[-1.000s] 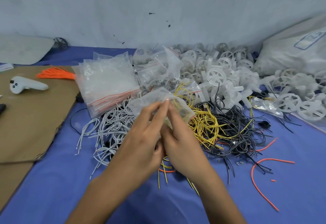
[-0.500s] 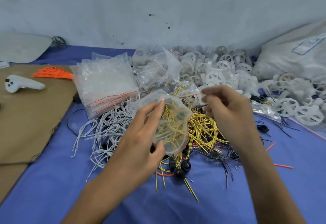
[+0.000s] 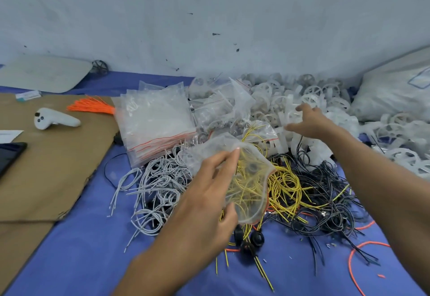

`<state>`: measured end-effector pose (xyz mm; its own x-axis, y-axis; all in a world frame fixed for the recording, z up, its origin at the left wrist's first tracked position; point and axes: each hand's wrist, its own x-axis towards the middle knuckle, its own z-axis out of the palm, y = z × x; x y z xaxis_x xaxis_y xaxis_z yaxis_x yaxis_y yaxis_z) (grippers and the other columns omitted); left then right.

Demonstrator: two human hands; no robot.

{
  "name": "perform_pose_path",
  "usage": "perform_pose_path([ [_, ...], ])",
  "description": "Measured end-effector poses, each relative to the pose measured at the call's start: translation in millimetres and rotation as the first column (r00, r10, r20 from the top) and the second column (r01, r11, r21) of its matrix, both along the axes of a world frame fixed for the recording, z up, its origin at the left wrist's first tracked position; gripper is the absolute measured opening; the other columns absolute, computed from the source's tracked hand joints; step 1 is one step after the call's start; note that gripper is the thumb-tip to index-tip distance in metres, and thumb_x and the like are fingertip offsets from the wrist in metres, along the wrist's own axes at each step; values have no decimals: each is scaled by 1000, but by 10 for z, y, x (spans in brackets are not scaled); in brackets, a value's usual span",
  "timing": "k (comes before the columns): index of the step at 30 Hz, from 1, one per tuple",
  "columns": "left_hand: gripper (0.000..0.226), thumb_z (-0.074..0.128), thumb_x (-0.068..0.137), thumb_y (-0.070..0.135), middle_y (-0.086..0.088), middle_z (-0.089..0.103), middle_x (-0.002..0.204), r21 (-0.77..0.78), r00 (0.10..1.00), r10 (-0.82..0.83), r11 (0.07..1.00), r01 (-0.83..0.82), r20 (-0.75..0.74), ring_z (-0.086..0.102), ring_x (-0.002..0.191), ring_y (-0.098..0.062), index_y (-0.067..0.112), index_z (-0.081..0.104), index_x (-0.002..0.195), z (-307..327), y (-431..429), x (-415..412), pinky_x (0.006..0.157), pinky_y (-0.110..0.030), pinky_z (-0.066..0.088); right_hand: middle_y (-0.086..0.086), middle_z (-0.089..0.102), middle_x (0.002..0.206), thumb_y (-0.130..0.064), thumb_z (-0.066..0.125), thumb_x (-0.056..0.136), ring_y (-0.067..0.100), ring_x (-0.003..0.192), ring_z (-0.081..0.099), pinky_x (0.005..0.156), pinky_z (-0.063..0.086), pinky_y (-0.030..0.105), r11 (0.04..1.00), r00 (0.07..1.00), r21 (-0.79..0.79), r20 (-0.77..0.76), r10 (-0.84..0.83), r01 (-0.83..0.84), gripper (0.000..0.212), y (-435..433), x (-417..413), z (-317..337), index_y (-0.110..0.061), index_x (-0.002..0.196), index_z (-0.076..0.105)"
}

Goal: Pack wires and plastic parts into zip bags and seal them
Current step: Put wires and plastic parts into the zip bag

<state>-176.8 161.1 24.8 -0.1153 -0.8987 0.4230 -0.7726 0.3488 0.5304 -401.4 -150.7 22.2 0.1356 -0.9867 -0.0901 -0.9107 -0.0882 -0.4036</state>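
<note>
My left hand (image 3: 209, 193) holds a clear zip bag (image 3: 251, 179) between fingers and thumb, above the wire heap; yellow wires show through the bag. My right hand (image 3: 309, 121) is stretched out over the pile of white plastic wheel parts (image 3: 290, 102), fingers spread and holding nothing that I can see. Loose yellow wires (image 3: 286, 186), black wires (image 3: 325, 191) and white wires (image 3: 158, 184) lie tangled on the blue cloth (image 3: 81, 249). Small black round parts (image 3: 249, 242) sit below the bag.
A stack of empty zip bags (image 3: 156, 121) lies left of centre, filled bags (image 3: 216, 107) behind it. Brown cardboard (image 3: 46, 167) carries a white controller (image 3: 55, 121), a phone (image 3: 9, 156) and orange wires (image 3: 93, 107). A large white sack (image 3: 395, 90) stands at the right.
My right hand left the bag and moved up and to the right, out over the white plastic parts. My left hand kept the bag and now holds it alone.
</note>
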Motion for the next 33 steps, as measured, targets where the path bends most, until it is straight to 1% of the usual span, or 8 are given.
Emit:
perform_pose_path([
  [7,89,61,85,12,20,24,147,5,1000,-8,1000,8,9,41,101,15,35,11,155,-37,-21,-29,95,-5,30,17,24,151,-37,75,75,40,115,54,90,53,50,997,996,69,-81,29,-23,90,-122,22,106,-28,150,25],
  [10,88,61,86,13,21,23,147,-6,1000,0,1000,0,3,42,102,13,36,10,155,-40,-14,-12,95,-9,35,15,42,134,-27,79,72,30,87,65,72,59,43,999,999,17,38,27,-28,83,-113,11,111,-22,141,33],
  [15,83,57,89,22,25,23,144,-16,1000,6,1000,-5,7,43,95,13,41,9,153,-29,14,5,92,-12,38,9,46,130,-31,80,71,25,105,53,85,50,41,980,928,-180,373,-12,85,82,5,-87,385,-27,139,34],
  [19,72,55,90,26,21,29,140,-43,1000,17,999,-18,-13,44,90,13,38,20,152,-29,-8,-45,89,-12,37,6,55,114,-33,75,71,19,95,62,68,51,31,995,557,-96,828,73,13,75,684,-150,806,-15,135,41],
  [21,70,56,90,22,16,32,141,-52,1000,19,998,-20,-13,44,88,7,32,24,152,-32,-38,-59,92,-15,38,11,59,110,-33,73,73,23,84,65,62,54,28,938,200,-65,970,140,-341,60,1246,-239,850,-12,126,53],
  [23,72,57,89,18,13,32,142,-50,1000,21,999,-22,-8,42,88,3,27,26,153,-28,-68,-70,95,-19,40,22,59,117,-36,74,75,29,85,65,61,56,30,781,12,-56,997,81,-622,59,1766,-203,773,-11,125,56],
  [27,80,55,80,12,6,32,143,-65,1000,8,998,-6,20,43,124,-6,21,25,154,-16,-110,-102,105,-19,33,21,61,118,-22,83,66,32,91,61,69,58,37,738,14,64,997,-74,-672,74,2436,96,313,-4,131,54],
  [33,91,62,76,3,0,29,147,-59,991,11,998,-3,135,42,130,-17,20,19,155,-59,-97,-114,109,-24,32,13,60,134,-21,49,100,27,125,57,103,49,41,829,-9,242,958,-285,-504,37,2586,514,75,-11,134,58],
])
